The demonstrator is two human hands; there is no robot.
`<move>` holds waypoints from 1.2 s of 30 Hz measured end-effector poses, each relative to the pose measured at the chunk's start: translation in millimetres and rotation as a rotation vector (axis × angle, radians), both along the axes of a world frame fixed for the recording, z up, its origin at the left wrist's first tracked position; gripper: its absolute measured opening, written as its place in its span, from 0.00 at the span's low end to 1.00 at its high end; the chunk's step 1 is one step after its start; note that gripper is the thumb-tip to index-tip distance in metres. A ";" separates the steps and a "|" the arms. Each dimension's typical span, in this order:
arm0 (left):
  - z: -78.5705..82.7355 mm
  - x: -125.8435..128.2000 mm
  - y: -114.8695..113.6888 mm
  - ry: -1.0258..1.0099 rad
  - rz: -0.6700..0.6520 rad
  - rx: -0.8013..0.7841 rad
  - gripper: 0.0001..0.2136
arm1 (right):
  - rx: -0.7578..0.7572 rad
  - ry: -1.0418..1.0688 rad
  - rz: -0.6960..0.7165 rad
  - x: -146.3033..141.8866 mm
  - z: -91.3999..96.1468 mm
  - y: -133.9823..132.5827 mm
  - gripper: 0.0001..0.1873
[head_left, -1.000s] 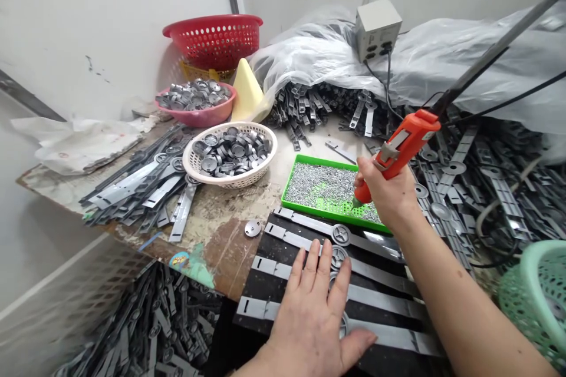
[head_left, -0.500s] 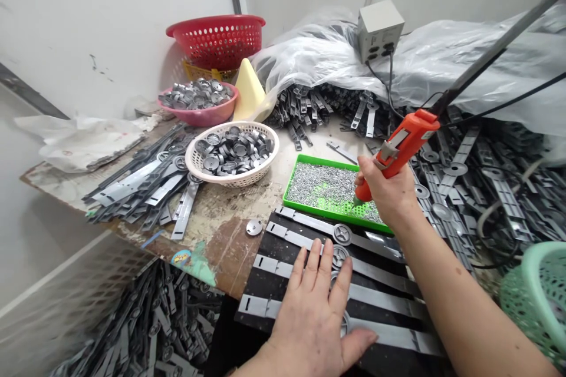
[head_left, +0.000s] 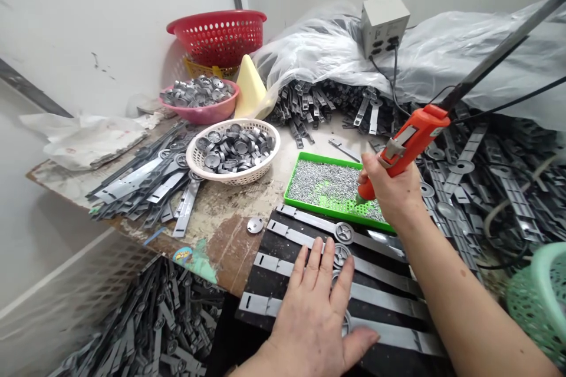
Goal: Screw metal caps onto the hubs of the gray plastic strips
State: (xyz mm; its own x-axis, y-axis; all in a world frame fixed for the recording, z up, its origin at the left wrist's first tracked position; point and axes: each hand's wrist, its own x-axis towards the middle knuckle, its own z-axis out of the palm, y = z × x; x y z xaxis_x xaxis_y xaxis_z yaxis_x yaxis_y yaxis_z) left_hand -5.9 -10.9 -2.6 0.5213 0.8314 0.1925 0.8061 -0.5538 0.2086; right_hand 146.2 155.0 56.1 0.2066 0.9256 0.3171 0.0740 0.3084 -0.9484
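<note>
My right hand (head_left: 393, 191) grips an orange electric screwdriver (head_left: 409, 141) with its tip down among the small screws in a green tray (head_left: 309, 156). My left hand (head_left: 316, 306) lies flat, fingers spread, on several grey metal strips (head_left: 292, 241) with round hubs that rest in a black jig (head_left: 283, 253) at the table's front edge. A cable and a rod run from the screwdriver up to the right.
A white basket (head_left: 233, 153) and a pink bowl (head_left: 198, 103) hold round metal discs; a red basket (head_left: 216, 32) stands behind. Loose strips are piled at left (head_left: 145, 179), at the back, at right and under the table. A grey power box (head_left: 384, 23) sits on plastic sheeting. A green basket (head_left: 542, 294) is at right.
Both hands stay where they were; the view has shifted slightly, and the screwdriver tip stays in the screw tray.
</note>
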 end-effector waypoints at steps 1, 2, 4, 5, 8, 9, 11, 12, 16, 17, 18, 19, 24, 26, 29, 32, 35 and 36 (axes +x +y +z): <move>-0.1 -0.2 -0.1 0.000 -0.001 0.001 0.39 | 0.002 0.003 -0.005 -0.1 -0.4 0.3 0.16; -0.1 -0.5 -0.2 0.000 -0.001 0.003 0.39 | 0.003 0.002 -0.006 0.1 -0.8 0.5 0.16; -0.2 -0.7 -0.3 0.002 -0.002 0.005 0.39 | 0.000 -0.011 0.002 1.0 -1.5 0.4 0.16; -0.1 -0.7 -0.3 0.003 -0.002 0.004 0.39 | -0.002 -0.018 0.009 1.6 -1.8 0.1 0.15; 0.2 -0.2 0.2 0.005 -0.003 0.002 0.39 | -0.010 -0.017 0.018 2.7 -1.4 -1.6 0.15; 0.3 0.0 0.4 0.005 -0.003 0.001 0.39 | -0.017 -0.009 0.014 2.5 -0.9 -2.3 0.16; 0.2 0.4 0.6 0.003 0.001 -0.002 0.39 | -0.030 -0.004 0.004 1.3 0.5 -3.7 0.16; 0.0 0.5 0.6 0.001 0.002 -0.004 0.39 | -0.036 -0.010 -0.001 0.4 1.3 -4.2 0.16; -0.6 0.1 -0.5 -0.001 0.003 -0.018 0.39 | -0.041 -0.028 -0.012 -0.7 4.9 -4.2 0.16; -0.6 -0.1 -0.7 0.000 0.003 -0.021 0.39 | -0.040 -0.026 -0.012 0.2 6.4 -3.6 0.16; -0.4 -0.4 -0.9 0.002 0.002 -0.025 0.39 | -0.037 -0.023 -0.010 1.6 8.3 -2.8 0.16; -0.1 -0.6 -1.0 0.004 0.001 -0.029 0.39 | -0.034 -0.023 -0.007 3.4 10.6 -2.0 0.16; 3.1 0.0 -0.5 0.012 0.014 -0.042 0.38 | 0.004 0.020 0.003 7.9 26.6 -7.0 0.17; 4.4 1.6 -0.4 0.011 0.028 -0.037 0.38 | 0.030 0.075 0.035 4.9 33.7 -16.4 0.16; 5.5 4.3 -0.3 -0.008 0.039 -0.031 0.38 | 0.056 0.142 0.143 -3.0 43.7 -37.9 0.14; 6.5 6.1 -0.7 -0.058 0.054 -0.018 0.39 | 0.030 0.192 0.256 -10.4 50.0 -62.5 0.13; 9.4 6.0 -3.8 -0.105 0.072 -0.005 0.40 | 0.003 0.248 0.325 -14.8 50.2 -84.0 0.12; 10.8 5.6 -5.7 -0.112 0.072 -0.003 0.39 | 0.002 0.265 0.337 -15.7 49.1 -89.8 0.12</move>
